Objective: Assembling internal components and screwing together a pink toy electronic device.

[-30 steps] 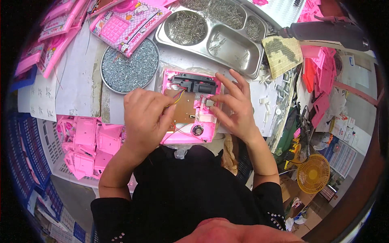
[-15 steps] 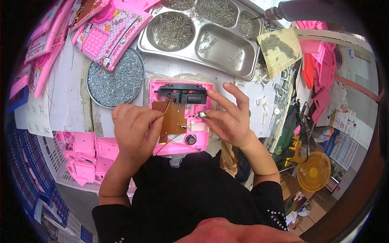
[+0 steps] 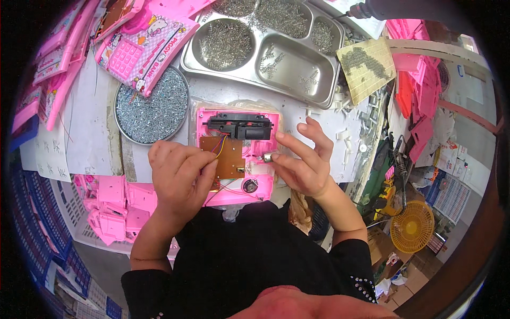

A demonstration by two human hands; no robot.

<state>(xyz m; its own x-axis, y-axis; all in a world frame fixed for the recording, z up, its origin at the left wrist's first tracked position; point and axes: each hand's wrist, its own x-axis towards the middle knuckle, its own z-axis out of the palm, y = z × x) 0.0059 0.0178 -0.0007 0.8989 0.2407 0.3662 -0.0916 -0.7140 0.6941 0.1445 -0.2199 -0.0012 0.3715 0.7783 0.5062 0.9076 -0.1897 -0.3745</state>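
Observation:
A pink plastic housing [image 3: 202, 112] lies open in front of me. Across its far part sits a black mechanism [image 3: 239, 125], with a brown circuit board [image 3: 229, 166] nearer to me. Thin yellow and purple wires [image 3: 221, 147] run from the mechanism to the pinched fingertips of my left hand [image 3: 183, 178], over the board's left side; the exact grip is partly hidden. Between thumb and finger my right hand [image 3: 304, 162] holds a small silver motor [image 3: 267, 158] above the housing's right side, its other fingers spread. A round black speaker [image 3: 249, 185] sits in the near right corner.
Left of the housing stands a round tin of screws [image 3: 151, 109]. A steel compartment tray [image 3: 297, 72] holds springs farther off, beside a yellowish card [image 3: 366, 66]. Pink printed panels [image 3: 146, 50] are piled far left; a power driver [image 3: 404, 13] hangs far right.
My left hand has shifted slightly right and nearer to me with the wires. The motor in my right hand has dropped a little nearer to me, its right fingers lifting off the mechanism's end.

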